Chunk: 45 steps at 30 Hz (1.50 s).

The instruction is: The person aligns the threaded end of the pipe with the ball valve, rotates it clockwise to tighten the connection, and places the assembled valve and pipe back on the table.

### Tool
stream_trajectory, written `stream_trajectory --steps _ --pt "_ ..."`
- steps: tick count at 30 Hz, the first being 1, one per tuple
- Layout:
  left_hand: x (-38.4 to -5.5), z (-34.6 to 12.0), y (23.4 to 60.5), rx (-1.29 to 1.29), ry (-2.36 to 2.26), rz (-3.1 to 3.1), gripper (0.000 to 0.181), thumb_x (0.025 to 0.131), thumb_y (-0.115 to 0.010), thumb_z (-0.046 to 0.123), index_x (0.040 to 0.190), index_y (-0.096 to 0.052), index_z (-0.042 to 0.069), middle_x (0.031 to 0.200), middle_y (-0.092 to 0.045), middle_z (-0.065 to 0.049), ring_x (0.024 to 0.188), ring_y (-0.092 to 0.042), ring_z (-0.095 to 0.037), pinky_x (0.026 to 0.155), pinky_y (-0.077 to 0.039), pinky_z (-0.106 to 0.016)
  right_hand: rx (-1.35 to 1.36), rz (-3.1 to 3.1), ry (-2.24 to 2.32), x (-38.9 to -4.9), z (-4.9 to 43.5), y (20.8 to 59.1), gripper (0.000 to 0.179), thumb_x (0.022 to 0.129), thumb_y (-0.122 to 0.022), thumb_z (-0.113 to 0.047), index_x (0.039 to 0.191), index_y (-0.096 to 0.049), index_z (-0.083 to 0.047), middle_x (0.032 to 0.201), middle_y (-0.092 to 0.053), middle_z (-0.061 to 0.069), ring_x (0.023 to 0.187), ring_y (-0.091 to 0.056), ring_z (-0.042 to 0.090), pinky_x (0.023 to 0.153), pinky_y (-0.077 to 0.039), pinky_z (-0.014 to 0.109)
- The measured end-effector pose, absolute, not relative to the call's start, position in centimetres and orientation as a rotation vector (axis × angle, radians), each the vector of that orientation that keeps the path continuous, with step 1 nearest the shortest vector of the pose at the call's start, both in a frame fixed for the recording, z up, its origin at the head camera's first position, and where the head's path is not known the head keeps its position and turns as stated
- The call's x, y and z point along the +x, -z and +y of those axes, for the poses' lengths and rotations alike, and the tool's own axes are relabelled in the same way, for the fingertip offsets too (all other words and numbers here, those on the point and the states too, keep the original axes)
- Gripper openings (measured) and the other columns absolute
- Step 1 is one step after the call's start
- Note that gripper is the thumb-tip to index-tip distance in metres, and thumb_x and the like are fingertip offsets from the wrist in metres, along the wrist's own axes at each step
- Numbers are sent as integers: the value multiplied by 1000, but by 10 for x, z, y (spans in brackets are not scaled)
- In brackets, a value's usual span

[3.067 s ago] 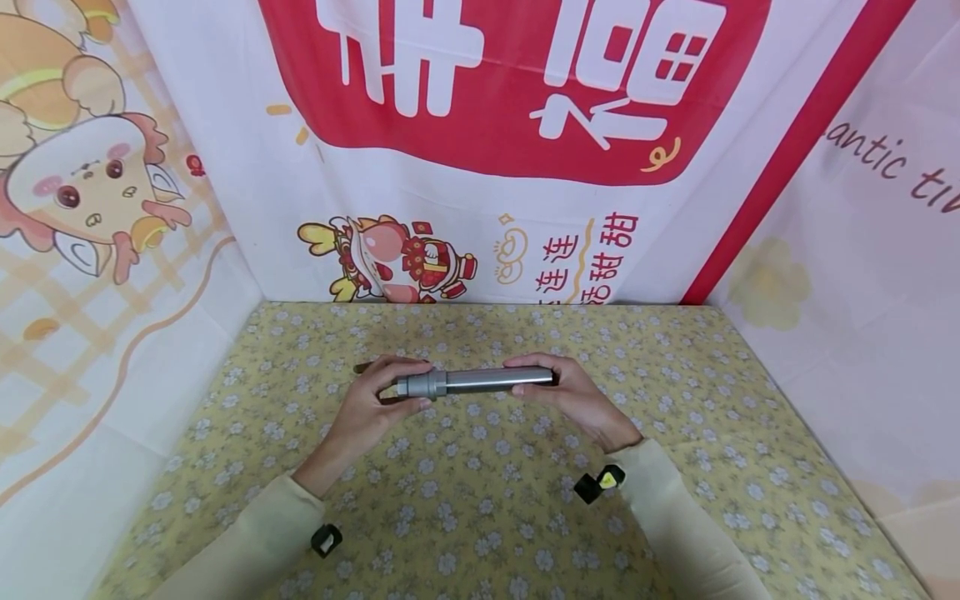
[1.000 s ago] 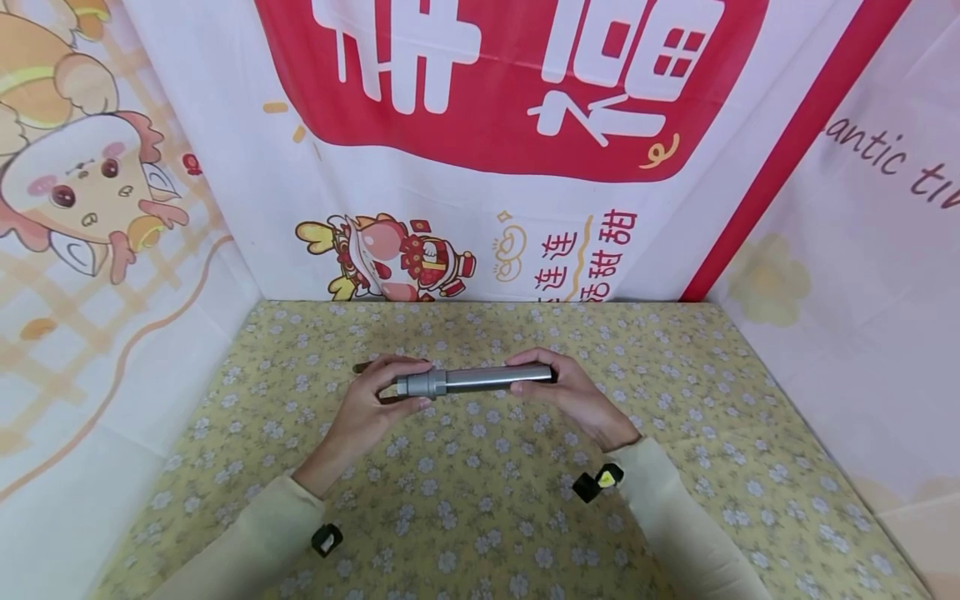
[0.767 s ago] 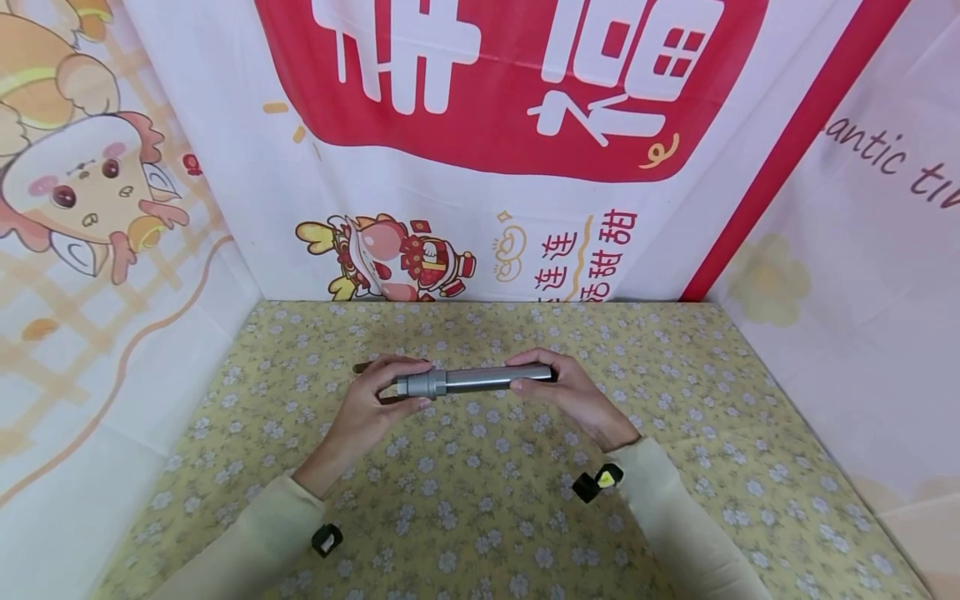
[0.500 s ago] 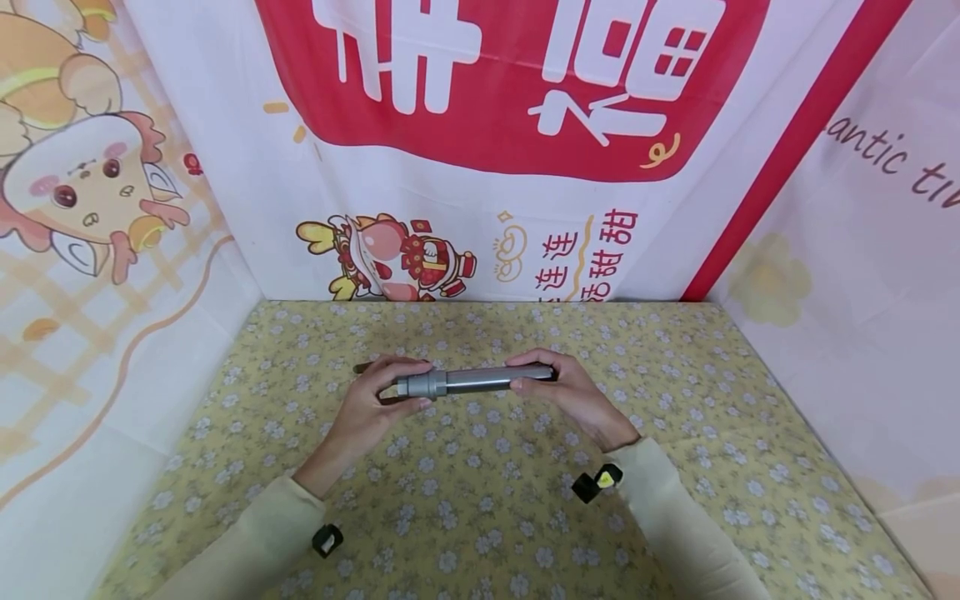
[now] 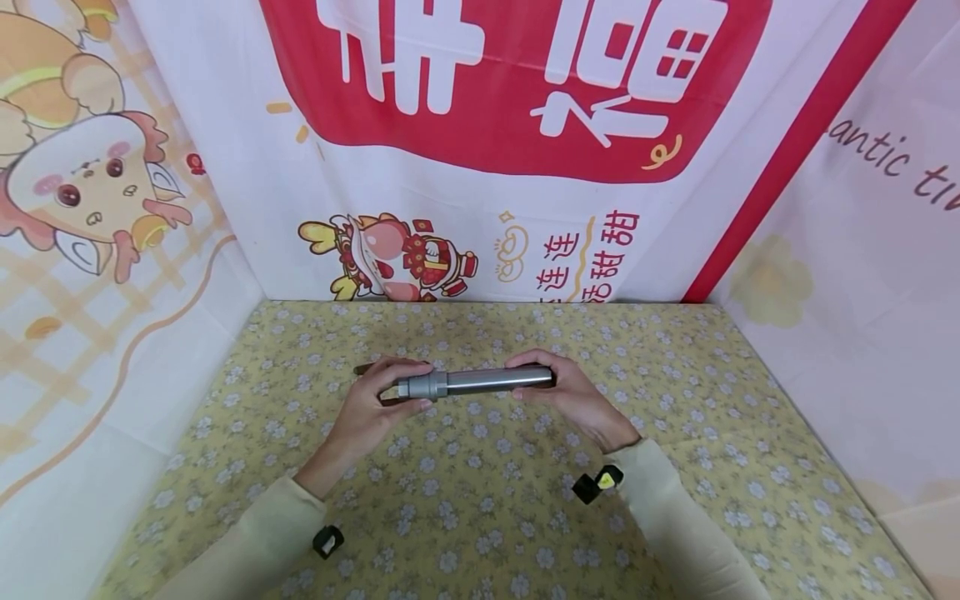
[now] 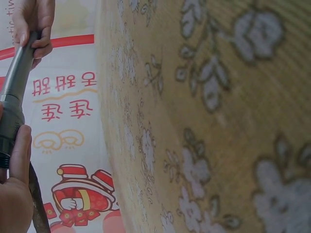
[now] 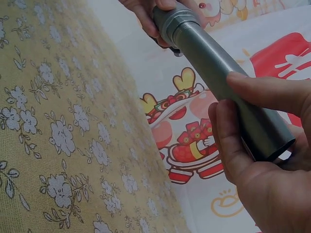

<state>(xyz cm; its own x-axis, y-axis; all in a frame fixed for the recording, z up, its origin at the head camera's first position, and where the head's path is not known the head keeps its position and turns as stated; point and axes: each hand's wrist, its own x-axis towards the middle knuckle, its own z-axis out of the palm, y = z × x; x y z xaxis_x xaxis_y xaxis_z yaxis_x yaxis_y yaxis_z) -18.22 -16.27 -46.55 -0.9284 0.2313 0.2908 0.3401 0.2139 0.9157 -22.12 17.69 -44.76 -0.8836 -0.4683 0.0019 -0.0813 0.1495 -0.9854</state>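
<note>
A smooth silver-grey metal pipe point(image 5: 480, 381) is held level, left to right, above the cloth, with a grey stepped fitting point(image 5: 429, 385) on its left end. My left hand point(image 5: 375, 396) grips that fitting, fingers on the far side and thumb on the near side. Ridges like screw threads show at its end point(image 6: 4, 160) in the left wrist view. My right hand point(image 5: 566, 392) grips the pipe's plain right end between fingers and thumb. The right wrist view shows the open mouth of the pipe point(image 7: 252, 126) near the palm. A dark thin strip point(image 6: 38, 201) sticks out behind my left hand, mostly hidden.
A yellow flowered cloth point(image 5: 465, 500) covers the table. Printed white and red hangings point(image 5: 480, 158) stand along its back, left and right edges. Small dark devices point(image 5: 597, 482) are strapped at both wrists.
My right thumb sits slightly lower along the near side of the pipe than half a second ago. The left hand and the fitting stay where they were.
</note>
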Motion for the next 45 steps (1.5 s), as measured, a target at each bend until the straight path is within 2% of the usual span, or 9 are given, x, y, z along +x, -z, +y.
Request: stream_trajectory --steps 6,11,18,20,25,28,32,39,45 --pt "-181 -162 465 -558 1817 -2383 46 93 -87 8 138 -76 15 145 -59 -11 123 -62 -29 96 -66 -29 -561 2119 1799 -220 178 447 46 99 -82 -11 142 -68 -8 136 -69 14 115 -70 28 96 -63 38" --pt "-181 -161 465 -551 1819 -2389 46 94 -87 10 138 -75 17 146 -59 -10 126 -61 -33 95 -67 -29 -544 2117 1786 -221 180 447 52 99 -83 -18 146 -64 -4 137 -68 14 112 -70 27 95 -63 37" --pt "-179 -160 462 -545 1803 -2411 47 94 -87 9 139 -75 18 146 -59 -10 127 -60 -34 94 -67 -30 -528 2140 1759 -222 180 448 47 100 -84 -25 143 -69 -14 141 -66 14 112 -69 29 94 -62 38" --pt "-180 -160 462 -535 1802 -2419 47 94 -87 10 139 -75 18 146 -59 -10 128 -60 -34 94 -67 -30 -517 2136 1758 -222 180 448 46 99 -84 -26 141 -70 -15 141 -66 13 113 -69 29 98 -62 43" --pt "-180 -160 461 -523 1796 -2427 47 94 -87 11 139 -75 20 146 -59 -9 128 -60 -35 94 -67 -29 -488 2116 1769 -222 179 448 47 99 -84 -30 142 -70 -15 141 -65 12 116 -67 30 107 -54 66" --pt "-180 -160 462 -533 1787 -2421 47 94 -87 10 139 -75 19 146 -60 -10 128 -61 -35 93 -67 -29 -471 2099 1779 -222 179 448 48 99 -85 -31 142 -70 -15 142 -65 12 117 -67 30 109 -51 70" --pt "-181 -161 463 -542 1769 -2423 48 94 -87 10 139 -75 19 146 -60 -10 127 -61 -34 93 -67 -28 -459 2092 1781 -221 179 447 48 99 -85 -32 142 -71 -16 143 -64 12 116 -67 29 108 -54 66" --pt "-181 -161 463 -550 1778 -2417 47 94 -87 10 139 -75 17 146 -59 -11 126 -61 -35 93 -67 -29 -446 2110 1768 -221 177 446 52 101 -82 -29 146 -67 -8 144 -63 13 115 -66 27 103 -58 57" --pt "-182 -162 465 -561 1775 -2392 46 93 -87 8 138 -76 14 144 -61 -12 123 -61 -31 93 -67 -29 -448 2133 1765 -221 176 445 52 101 -82 -26 146 -67 -4 144 -63 15 113 -67 26 100 -61 49"
